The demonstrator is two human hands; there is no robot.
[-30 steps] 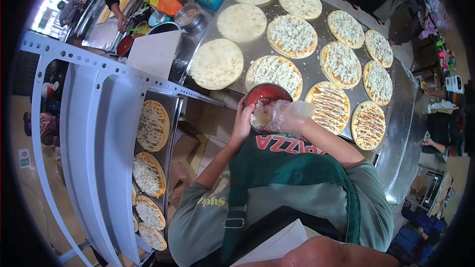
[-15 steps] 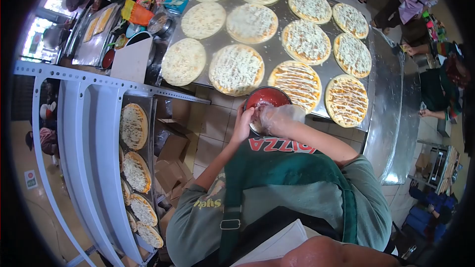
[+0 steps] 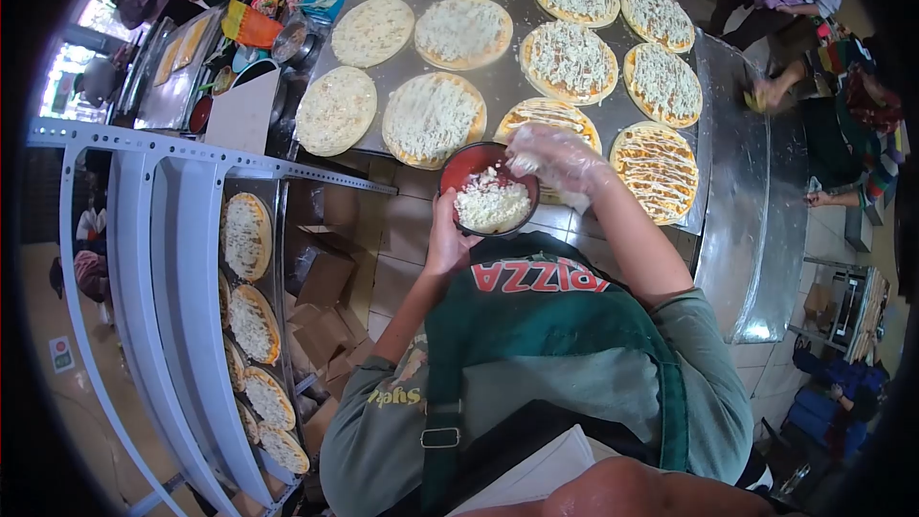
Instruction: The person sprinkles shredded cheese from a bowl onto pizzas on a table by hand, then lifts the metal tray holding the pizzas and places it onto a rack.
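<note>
My left hand grips the side of a bowl, red inside and dark outside, in front of my apron. White grated cheese lies in it, with crumbs up the far wall. Over the bowl's right rim is my right hand in a clear plastic glove, fingers drawn together around some cheese, mostly hidden by the glove. Just beyond it, a pizza with white sauce stripes is partly covered by the hand. Another striped pizza lies to the right, and a cheese-topped pizza to the left.
Several more pizzas cover the metal table. A grey metal rack at left stands beside pizzas on a tray. Cardboard boxes lie on the floor. A co-worker's hand is at the right-hand metal counter.
My right hand has come up out of the bowl and moved right, uncovering the cheese. The bowl has shifted slightly left and down in my left hand.
</note>
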